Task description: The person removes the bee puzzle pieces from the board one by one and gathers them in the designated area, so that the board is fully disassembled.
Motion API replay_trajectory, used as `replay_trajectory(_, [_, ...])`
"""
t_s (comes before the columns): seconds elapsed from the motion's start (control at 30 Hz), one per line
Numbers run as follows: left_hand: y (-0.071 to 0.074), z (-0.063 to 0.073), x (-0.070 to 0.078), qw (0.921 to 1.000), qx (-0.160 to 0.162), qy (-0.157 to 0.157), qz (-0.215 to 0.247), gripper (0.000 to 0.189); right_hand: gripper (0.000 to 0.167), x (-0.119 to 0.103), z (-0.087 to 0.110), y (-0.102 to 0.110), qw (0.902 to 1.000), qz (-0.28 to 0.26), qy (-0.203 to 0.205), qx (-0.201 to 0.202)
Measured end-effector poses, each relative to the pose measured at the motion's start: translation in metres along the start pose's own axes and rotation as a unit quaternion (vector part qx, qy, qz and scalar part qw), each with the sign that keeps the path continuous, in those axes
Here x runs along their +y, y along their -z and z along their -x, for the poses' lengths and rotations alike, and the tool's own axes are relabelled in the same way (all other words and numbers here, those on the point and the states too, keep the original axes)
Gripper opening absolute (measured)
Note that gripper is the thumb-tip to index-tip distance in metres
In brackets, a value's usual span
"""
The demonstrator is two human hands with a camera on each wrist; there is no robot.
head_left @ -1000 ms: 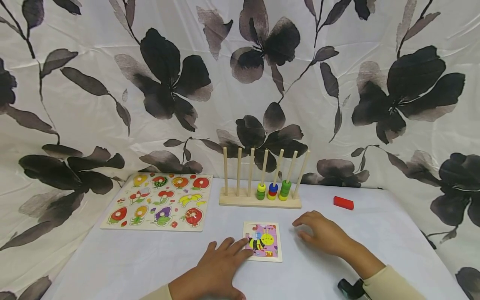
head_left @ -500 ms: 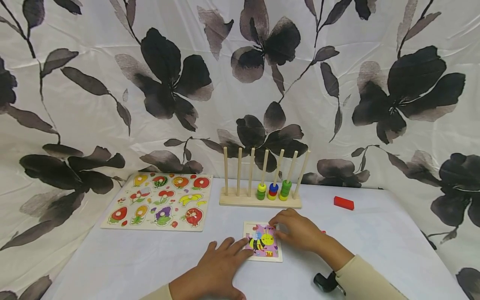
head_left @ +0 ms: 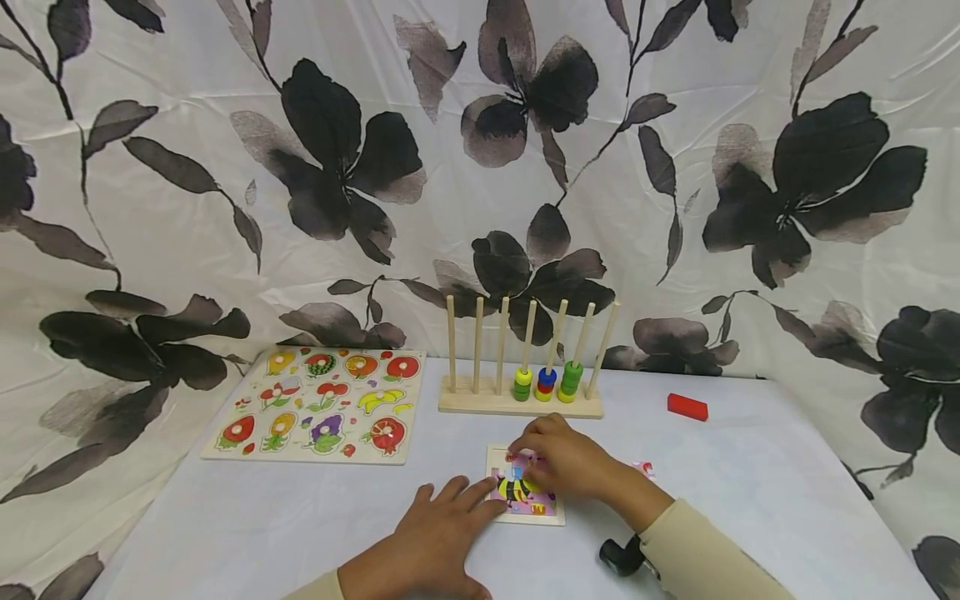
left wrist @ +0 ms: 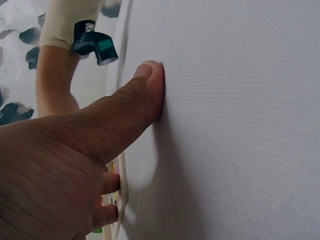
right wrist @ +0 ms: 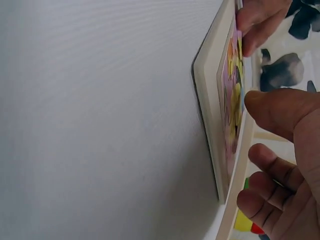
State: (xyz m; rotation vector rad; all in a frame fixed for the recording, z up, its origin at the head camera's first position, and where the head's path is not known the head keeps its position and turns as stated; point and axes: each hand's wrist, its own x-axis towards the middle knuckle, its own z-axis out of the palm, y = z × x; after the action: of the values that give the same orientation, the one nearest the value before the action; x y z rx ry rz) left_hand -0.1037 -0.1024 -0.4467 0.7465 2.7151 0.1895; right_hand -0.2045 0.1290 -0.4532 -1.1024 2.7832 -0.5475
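A small square bee puzzle point(head_left: 525, 518) in a pale wooden frame lies flat on the white table. My left hand point(head_left: 438, 537) is spread beside it, fingertips resting on its left side; in the left wrist view the thumb point(left wrist: 147, 90) touches the cloth. My right hand point(head_left: 573, 462) is over the puzzle's upper right, hiding part of the picture. In the right wrist view its thumb point(right wrist: 270, 107) is straight at the picture surface and the other visible fingers are loosely bent; I see nothing between them. A pink piece point(head_left: 643, 469) lies partly hidden behind the right wrist.
A fruit peg puzzle board point(head_left: 315, 408) lies at the back left. A wooden peg stand point(head_left: 472, 400) with coloured rings stands behind the bee puzzle. At the right lies a red block point(head_left: 687, 407). A dark wrist camera point(head_left: 621, 557) hangs under the right forearm.
My right hand has moved left from the table beside the bee puzzle to over its upper right, uncovering the pink piece. My left hand has stayed in place.
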Motion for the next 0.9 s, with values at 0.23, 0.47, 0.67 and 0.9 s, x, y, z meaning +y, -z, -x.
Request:
replay_trajectory(0.23, [-0.001,-0.001,-0.001,1.0,0.006,-0.005,-0.005,0.102,0.025,-0.001,-0.005,-0.002,0.9999,-0.011,0.005,-0.007])
replay_trajectory(0.47, [0.0,0.0,-0.001,0.9999,0.007,-0.004,-0.009,0.103,0.032,-0.001,-0.009,-0.001,0.9996,-0.006,0.007,-0.026])
replay_trajectory(0.67, [-0.002,-0.001,-0.001,1.0,0.004,-0.004,-0.003,0.103,0.035,-0.001,-0.012,0.001,0.999,-0.01,-0.005,-0.044])
replay_trajectory(0.9, [-0.001,0.0,0.0,1.0,0.005,-0.003,-0.003,0.104,0.033,-0.002,-0.013,0.002,0.9984,-0.018,-0.008,-0.052])
